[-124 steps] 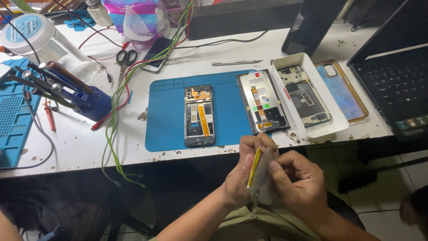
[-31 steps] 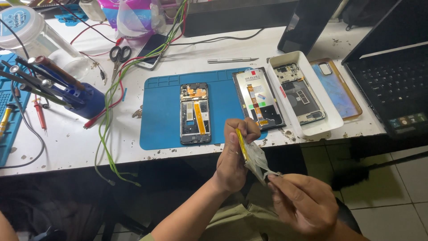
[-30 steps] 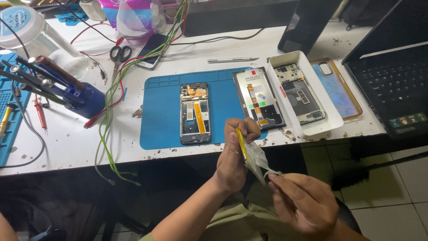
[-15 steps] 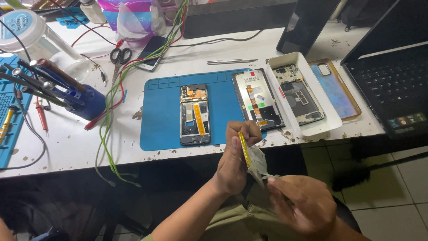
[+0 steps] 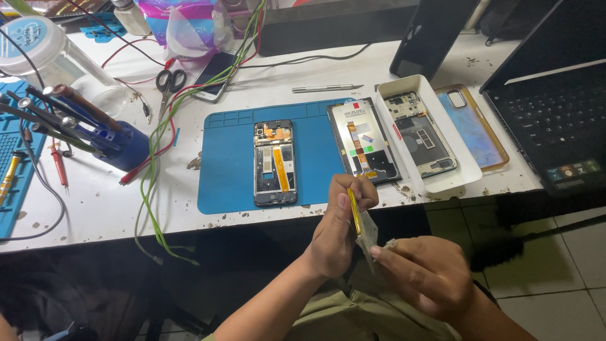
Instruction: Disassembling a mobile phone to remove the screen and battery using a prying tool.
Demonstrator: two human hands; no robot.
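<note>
1. Right now the left hand (image 5: 338, 230) is clamped on a thin flat part with a yellow edge (image 5: 356, 211), held upright below the near edge of the white bench (image 5: 95, 208), over the lap.
2. The right hand (image 5: 426, 275) pinches a clear film or wrapper (image 5: 369, 235) that hangs off the part's right face; fingers closed on the film's lower corner (can't tell whether it's a bag or an adhesive liner).
3. Judgement on doing it well: keep the left grip on the part's edges only, pull the film at a low angle along the face, slow and even, so the thin part doesn't flex.
4. Keep it low over the lap, clear of the open phone chassis (image 5: 274, 163) on the blue mat (image 5: 227, 164), the screen assembly (image 5: 366, 142) to its right and the white tray (image 5: 435, 183) holding another opened phone.
5. Versus the earliest frame: the hands were bunched together around the part then; now they're apart, the right hand nearer and further right, and the film is stretched between them.
6. Since half a second ago: almost no change, the left hand holds the same spot and the bench layout is unchanged.
</note>
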